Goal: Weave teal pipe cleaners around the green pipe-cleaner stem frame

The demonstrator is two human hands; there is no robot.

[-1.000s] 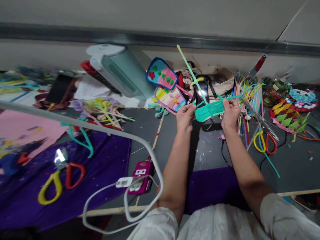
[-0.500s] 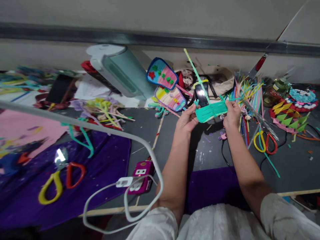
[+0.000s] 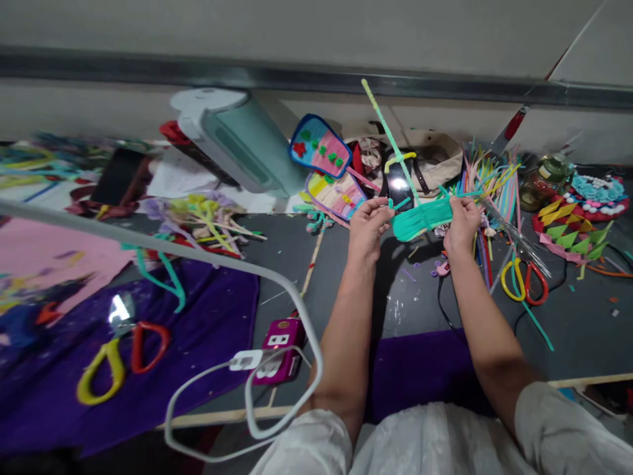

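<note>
Turquoise pipe-cleaner panel (image 3: 422,220) is hovering above tabletop (image 3: 405,300), long axis running left-right, sloping slightly up rightward; yellow-green stem (image 3: 383,122) is pointing away, leaning left. Right hand (image 3: 462,227) is gripping right end; left hand (image 3: 368,229) is pinching left-end strand, probably.

Craft piece (image 3: 421,220) between left hand (image 3: 368,227), right hand (image 3: 463,225); jar (image 3: 542,181) farther right.

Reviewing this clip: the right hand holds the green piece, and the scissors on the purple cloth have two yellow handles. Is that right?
Not quite: those scissors on the purple cloth have one yellow handle and one red, as the head view shows. The right hand does hold the green piece.
</note>
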